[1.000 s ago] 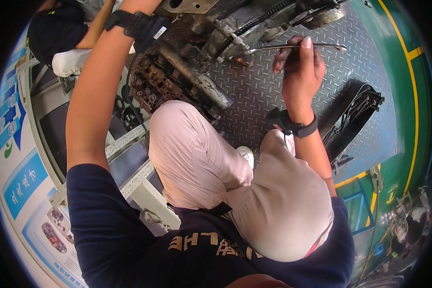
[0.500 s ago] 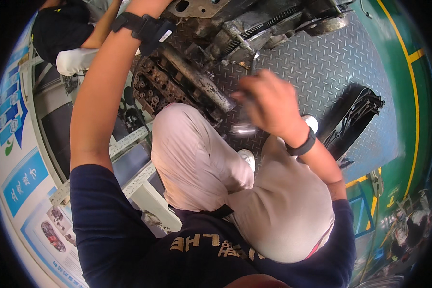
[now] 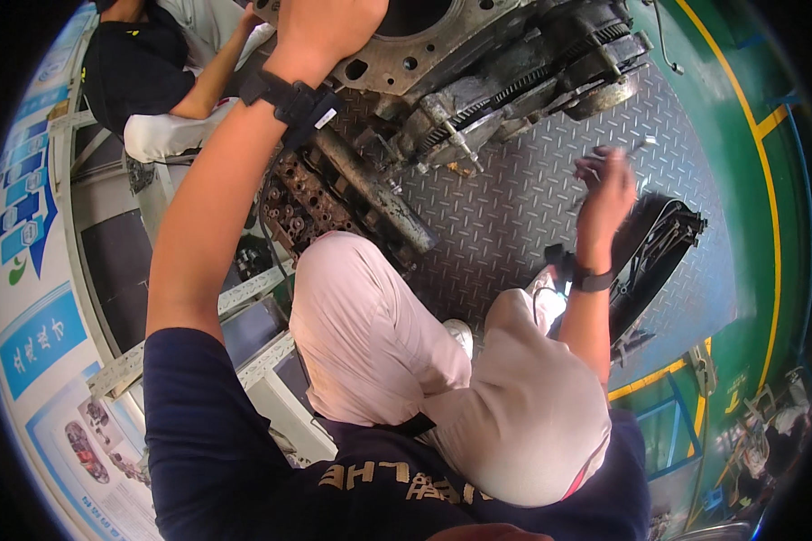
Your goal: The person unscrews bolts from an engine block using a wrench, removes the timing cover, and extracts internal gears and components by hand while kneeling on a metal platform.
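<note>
My left hand is at the top edge of the view, by the pitted metal deck of an engine block; its fingers are hidden, so I cannot tell their grip. Off to the right, my right hand is closed on a slim metal tool with a shiny tip. Blur and the fingers hide what kind it is. That hand is above the tread-plate floor, apart from the block.
A rusty cylinder head and a long metal tube lie left of my knees. A black elongated part lies at right on the tread plate. Another person sits at far left beside a metal frame.
My right hand has swung right and away from between my knees, carrying the shiny tool. More of my left hand and of the engine block now shows at the top.
</note>
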Motion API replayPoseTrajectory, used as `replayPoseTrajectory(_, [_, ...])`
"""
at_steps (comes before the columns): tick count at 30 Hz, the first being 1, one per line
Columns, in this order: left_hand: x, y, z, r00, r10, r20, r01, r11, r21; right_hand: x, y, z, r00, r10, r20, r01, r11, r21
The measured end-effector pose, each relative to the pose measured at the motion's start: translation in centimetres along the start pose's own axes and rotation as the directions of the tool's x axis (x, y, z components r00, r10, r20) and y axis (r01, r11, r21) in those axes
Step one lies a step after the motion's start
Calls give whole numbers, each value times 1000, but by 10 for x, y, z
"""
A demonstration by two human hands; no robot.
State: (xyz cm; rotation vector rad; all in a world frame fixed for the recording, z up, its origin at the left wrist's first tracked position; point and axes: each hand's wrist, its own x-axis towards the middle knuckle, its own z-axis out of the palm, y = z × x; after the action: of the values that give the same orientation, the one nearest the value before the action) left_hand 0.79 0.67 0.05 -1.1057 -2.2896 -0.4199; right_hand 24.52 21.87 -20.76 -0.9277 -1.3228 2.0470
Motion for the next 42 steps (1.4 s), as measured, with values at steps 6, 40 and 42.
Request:
replayPoseTrajectory(6, [-1, 3, -8, 999, -7, 46, 7, 1000, 12, 79, -32, 6, 987, 98, 131, -127, 963, 236])
replayPoseTrajectory(40, [6, 14, -13, 997, -55, 50, 56, 998, -14, 90, -36, 26, 896, 210, 390, -318, 919, 234])
replayPoseTrajectory(42, [4, 9, -10, 998, -46, 37, 46, 999, -13, 97, -28, 24, 873, 260, 412, -363, 911, 195])
